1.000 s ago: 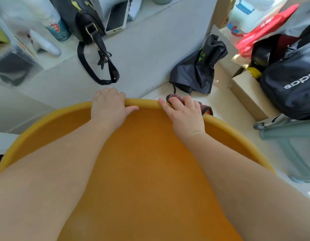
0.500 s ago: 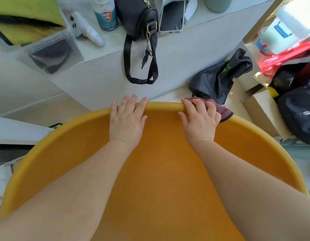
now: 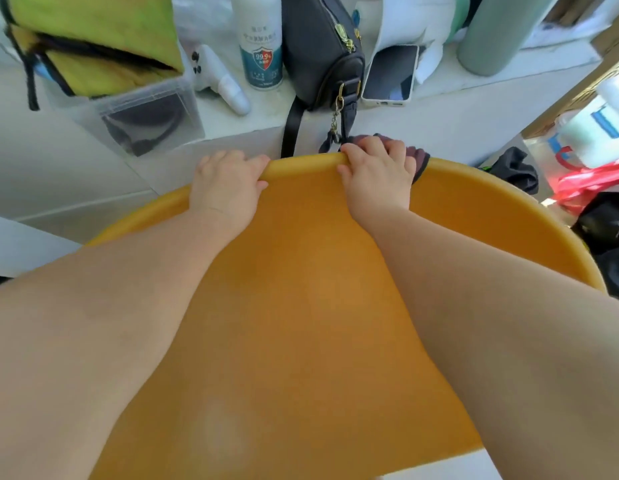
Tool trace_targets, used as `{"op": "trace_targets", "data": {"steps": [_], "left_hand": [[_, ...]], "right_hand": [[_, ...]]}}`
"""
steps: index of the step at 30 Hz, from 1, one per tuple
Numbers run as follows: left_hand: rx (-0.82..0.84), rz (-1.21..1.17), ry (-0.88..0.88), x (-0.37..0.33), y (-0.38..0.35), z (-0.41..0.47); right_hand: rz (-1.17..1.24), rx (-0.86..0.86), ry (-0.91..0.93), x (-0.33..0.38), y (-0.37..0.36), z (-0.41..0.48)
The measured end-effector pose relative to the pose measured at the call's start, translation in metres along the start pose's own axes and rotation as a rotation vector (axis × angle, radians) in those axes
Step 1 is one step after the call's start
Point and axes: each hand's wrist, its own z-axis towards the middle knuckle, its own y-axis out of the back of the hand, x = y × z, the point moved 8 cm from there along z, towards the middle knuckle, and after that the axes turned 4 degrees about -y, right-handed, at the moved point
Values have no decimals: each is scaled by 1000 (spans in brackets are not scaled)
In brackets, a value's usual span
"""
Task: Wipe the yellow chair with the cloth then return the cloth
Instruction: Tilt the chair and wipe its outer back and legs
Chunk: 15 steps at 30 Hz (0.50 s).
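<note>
The rim of the yellow chair is gripped by the left hand; the maroon cloth is held against it under the curled right hand. The black handbag could be dragged off the surface if its dangling strap is snagged.

Chair — cloth on rim, bag behind

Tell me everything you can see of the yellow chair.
The chair is a smooth, matte, orange-yellow shell, plastic by its look, with a rounded, rolled rim curving across the view. It fills the lower frame, and its legs are hidden. The left hand grips the rim at its far edge. Beside it, the right hand holds a dark purplish cloth over the same rim.
</note>
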Motion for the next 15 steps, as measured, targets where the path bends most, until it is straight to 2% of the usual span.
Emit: {"op": "trace_targets", "data": {"steps": [3,8,12,15], "left_hand": [[-29,48,39,-1,1,15],[-56,104,162,-17,-7,-12],[153,125,225,-27,-39,-38],[219,130,255,-26,-55,-34]], "right_hand": [[-2,18,-16,1,-5,4],[-50,11,75,-15,-6,-10],[-121,65,104,-28,-18,-14],[-124,79,138,-29,-27,-11]]}}
